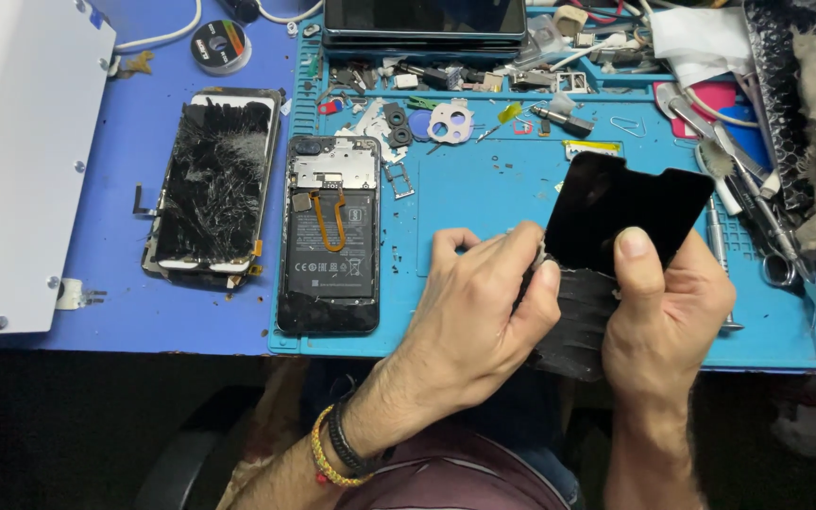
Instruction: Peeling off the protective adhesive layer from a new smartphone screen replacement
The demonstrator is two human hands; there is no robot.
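My right hand (665,312) is closed on a black panel (625,212), thumb pressed flat on its near face, fingers hidden behind. My left hand (484,307) is curled shut just beside it, fingertips pinching the crumpled dark film (573,321) that hangs from the panel's near-left edge. Both hands meet over the near edge of the blue mat (484,189), and the panel rises from them up and to the right, its long axis tilted toward the far right, clear of the tabletop (134,161). Neither hand is nearer: both are on the piece, the left at the film, the right at the panel body. To the left on the mat lies an opened phone (330,236), battery exposed, lengthwise near to far. Farther left, off the mat, lies a shattered screen (212,179). Tweezers and picks (757,198) crowd the right side, small parts the far edge.
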